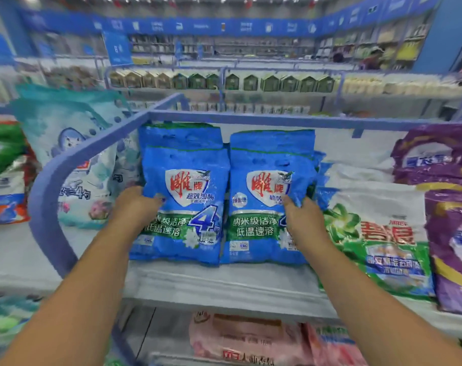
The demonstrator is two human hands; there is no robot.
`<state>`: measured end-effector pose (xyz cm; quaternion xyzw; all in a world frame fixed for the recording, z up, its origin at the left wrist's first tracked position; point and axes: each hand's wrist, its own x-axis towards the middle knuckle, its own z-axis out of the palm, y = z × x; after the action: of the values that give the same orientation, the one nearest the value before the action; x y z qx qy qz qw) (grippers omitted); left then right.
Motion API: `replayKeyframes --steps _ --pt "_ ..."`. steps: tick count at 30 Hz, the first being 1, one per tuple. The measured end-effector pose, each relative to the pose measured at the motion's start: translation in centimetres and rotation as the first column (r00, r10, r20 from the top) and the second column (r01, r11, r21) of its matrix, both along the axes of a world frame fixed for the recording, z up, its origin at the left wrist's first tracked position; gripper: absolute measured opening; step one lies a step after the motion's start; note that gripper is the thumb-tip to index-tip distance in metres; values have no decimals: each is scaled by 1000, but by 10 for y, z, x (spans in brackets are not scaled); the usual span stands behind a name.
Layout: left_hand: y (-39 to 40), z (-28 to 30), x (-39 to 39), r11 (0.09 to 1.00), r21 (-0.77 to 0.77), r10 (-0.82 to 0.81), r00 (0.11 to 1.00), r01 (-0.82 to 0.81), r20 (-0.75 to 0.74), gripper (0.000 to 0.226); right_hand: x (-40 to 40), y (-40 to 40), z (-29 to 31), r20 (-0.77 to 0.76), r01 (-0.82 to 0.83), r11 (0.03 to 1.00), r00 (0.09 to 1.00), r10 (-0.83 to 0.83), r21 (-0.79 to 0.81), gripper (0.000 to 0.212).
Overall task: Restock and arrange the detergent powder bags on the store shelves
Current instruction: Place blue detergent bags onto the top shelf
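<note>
My left hand [136, 204] grips the left blue bag [183, 199] at its 9 o'clock edge. My right hand [299, 211] pinches the right blue bag [264, 204] at 3 o'clock. Both bags stand side by side on the white shelf [224, 283].

Well beyond the left fingers [156, 199] and the right fingers [290, 201], a row of green and tan house-shaped cardboard cartons [251, 81] is standing on a far rack. Higher above the fingers, a long blue banner strip with white icons [198, 26] is running along the walls, and a blue rectangular hanging sign panel [117, 48] is dangling up and left of them. Far up and right of the right fingers, a blurred person in a red top [372, 60] is standing near yellow packaged goods [409, 48].
</note>
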<state>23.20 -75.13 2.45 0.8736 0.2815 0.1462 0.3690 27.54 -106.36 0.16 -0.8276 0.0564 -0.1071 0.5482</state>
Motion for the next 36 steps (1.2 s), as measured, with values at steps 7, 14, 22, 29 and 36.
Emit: replayKeyframes --steps 7,14,22,29,36 --pt "-31 -19 -14 979 -66 200 880 -191 431 42 -1 11 11 103 89 989 989 -102 121 51" --pt "-32 -30 -41 670 539 -503 846 510 -176 103 -41 21 4 290 -16 660 890 351 -751 79" --pt "-40 -41 -13 665 535 -402 854 521 -332 113 -17 37 -26 -9 -200 489 931 366 -849 91" --pt "-36 -42 -19 671 494 -466 832 554 -300 108 -35 46 -20 -74 -170 434 970 230 -885 85" --pt "-24 -37 -74 718 288 -652 757 634 -43 54 -100 80 -17 -216 -251 494 968 127 -833 75"
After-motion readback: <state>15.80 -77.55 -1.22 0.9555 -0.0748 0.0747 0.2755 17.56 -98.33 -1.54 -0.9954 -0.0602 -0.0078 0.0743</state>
